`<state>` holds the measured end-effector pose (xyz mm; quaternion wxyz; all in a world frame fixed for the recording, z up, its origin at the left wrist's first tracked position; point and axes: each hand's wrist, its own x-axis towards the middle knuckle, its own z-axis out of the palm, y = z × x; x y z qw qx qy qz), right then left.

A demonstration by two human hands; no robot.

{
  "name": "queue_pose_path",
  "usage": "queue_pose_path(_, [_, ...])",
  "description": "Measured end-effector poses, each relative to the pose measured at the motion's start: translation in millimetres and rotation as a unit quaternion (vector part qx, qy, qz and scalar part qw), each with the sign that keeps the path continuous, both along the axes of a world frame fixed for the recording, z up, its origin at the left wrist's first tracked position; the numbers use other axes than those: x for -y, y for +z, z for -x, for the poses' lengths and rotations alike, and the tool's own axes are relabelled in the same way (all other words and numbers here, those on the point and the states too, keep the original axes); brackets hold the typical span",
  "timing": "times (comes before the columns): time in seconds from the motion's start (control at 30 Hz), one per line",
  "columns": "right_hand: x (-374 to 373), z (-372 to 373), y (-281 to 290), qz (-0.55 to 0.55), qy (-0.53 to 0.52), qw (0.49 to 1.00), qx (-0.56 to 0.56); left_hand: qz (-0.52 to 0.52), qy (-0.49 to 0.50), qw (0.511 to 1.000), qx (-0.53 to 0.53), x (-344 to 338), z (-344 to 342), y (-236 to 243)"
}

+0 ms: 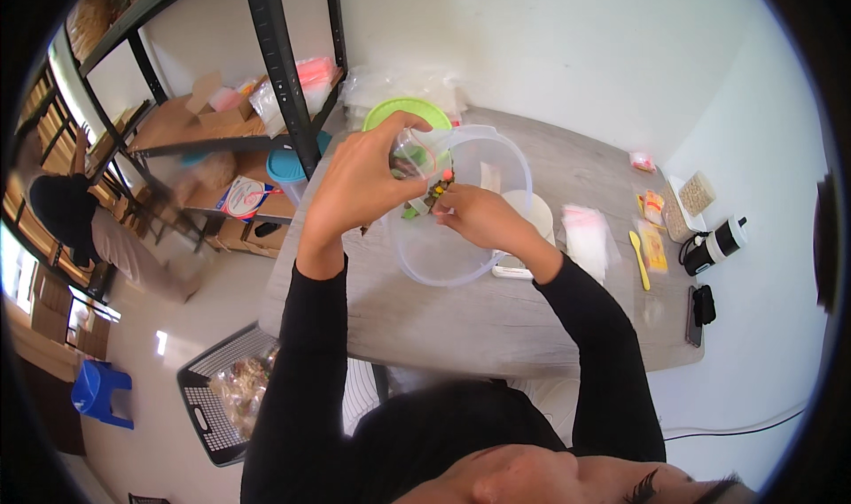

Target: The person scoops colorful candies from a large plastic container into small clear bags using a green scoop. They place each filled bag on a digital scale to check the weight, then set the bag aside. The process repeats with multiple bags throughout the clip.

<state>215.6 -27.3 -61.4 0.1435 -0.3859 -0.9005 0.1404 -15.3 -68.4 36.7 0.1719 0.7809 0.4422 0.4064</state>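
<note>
Left hand [359, 185] grips small clear bag [415, 154] over clear plastic tub [461, 265], mid-table. Right hand [479, 216] pinches colourful small pieces [425, 198] at bag mouth. Filling looks underway; bag unsealed.

Green lid [408, 111]; clear tub [461, 207]; yellow spatula [639, 257]; grey table [496, 318]; blue stool [99, 393].

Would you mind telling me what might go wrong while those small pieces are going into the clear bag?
1. The left hand holds the bag above the clear tub; if it tilts, pieces could spill out.
2. The right hand pinches small coloured pieces near the tub's edge; a dropped one might land on the table or the floor.
</note>
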Motion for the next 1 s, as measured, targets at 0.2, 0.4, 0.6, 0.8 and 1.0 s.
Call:
queue_pose_path(0.2, [-69, 40, -47, 0.058, -0.066, 0.994, 0.066, -0.021, 0.002, 1.000, 0.006, -7, 1, 5])
queue_pose_path(0.4, [-87, 39, -56, 0.146, 0.010, 0.989, 0.031, -0.021, 0.014, 1.000, 0.017, -10, 4, 4])
queue_pose_path(0.6, [-60, 17, -3, 0.081, -0.056, 0.993, 0.064, -0.041, 0.008, 0.998, 0.041, -14, 9, 2])
queue_pose_path(0.8, [-60, 22, -35, -0.070, -0.012, 0.984, 0.163, -0.047, 0.000, 0.998, 0.039, -14, 5, 0])
queue_pose_path(1.0, [-73, 24, -35, -0.094, 0.041, 0.975, 0.199, -0.067, -0.004, 0.997, 0.048, -14, 4, -1])
